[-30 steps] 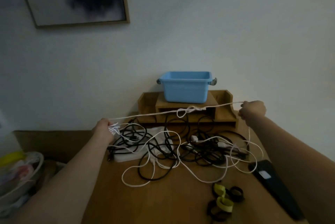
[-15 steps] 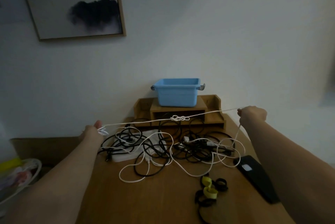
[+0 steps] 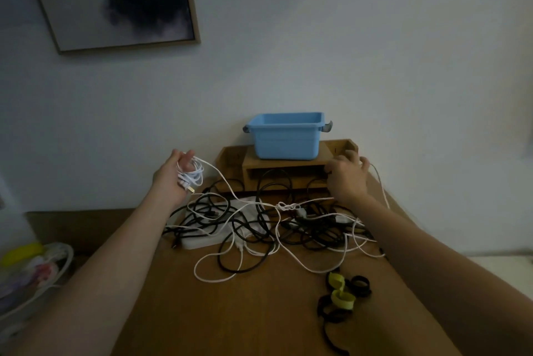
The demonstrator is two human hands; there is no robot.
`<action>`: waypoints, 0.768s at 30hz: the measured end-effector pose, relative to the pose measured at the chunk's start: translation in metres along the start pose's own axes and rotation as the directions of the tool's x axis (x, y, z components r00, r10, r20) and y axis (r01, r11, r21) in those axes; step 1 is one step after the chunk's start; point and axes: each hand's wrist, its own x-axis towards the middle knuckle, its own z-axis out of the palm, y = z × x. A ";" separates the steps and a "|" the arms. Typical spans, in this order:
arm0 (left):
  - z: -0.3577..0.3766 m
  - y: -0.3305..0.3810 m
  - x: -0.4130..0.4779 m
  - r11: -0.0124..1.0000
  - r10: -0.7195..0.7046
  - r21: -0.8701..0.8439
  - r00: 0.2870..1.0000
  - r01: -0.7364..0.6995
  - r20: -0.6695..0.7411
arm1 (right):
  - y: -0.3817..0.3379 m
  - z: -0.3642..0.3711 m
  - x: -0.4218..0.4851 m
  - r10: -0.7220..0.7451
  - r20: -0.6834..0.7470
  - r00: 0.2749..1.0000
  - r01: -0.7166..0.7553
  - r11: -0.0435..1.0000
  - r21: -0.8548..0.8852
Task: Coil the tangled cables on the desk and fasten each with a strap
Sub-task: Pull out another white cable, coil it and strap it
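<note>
Slackened, the white cable [image 3: 230,191] has dropped its knot [image 3: 287,206] onto the tangle [image 3: 253,228] on the surface [image 3: 245,321]. Left hand [image 3: 173,179] grips a small coil [image 3: 192,174]; whether the right hand [image 3: 347,178] pinches it I cannot tell. Coiling is underway; that knot probably needs loosening next.

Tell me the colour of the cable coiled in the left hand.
The cable is white; head view.

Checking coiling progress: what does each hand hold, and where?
Left hand holds the white cable by its coiled plug end; whether the right hand grips it cannot be told.
</note>
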 end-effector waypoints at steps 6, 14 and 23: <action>0.021 0.000 0.005 0.998 0.003 -0.057 0.999 -0.001 0.036 | -0.045 0.051 0.004 -0.264 0.426 0.865 0.224 0.964 0.143; 0.024 0.005 0.034 0.993 0.030 -0.115 0.998 -0.024 0.051 | -0.041 0.095 0.010 -0.122 0.558 0.821 0.012 0.980 0.196; -0.026 -0.004 0.064 0.929 -0.134 -0.368 0.956 0.030 -0.260 | 0.002 0.053 0.013 -0.039 0.212 0.977 -0.076 0.857 0.509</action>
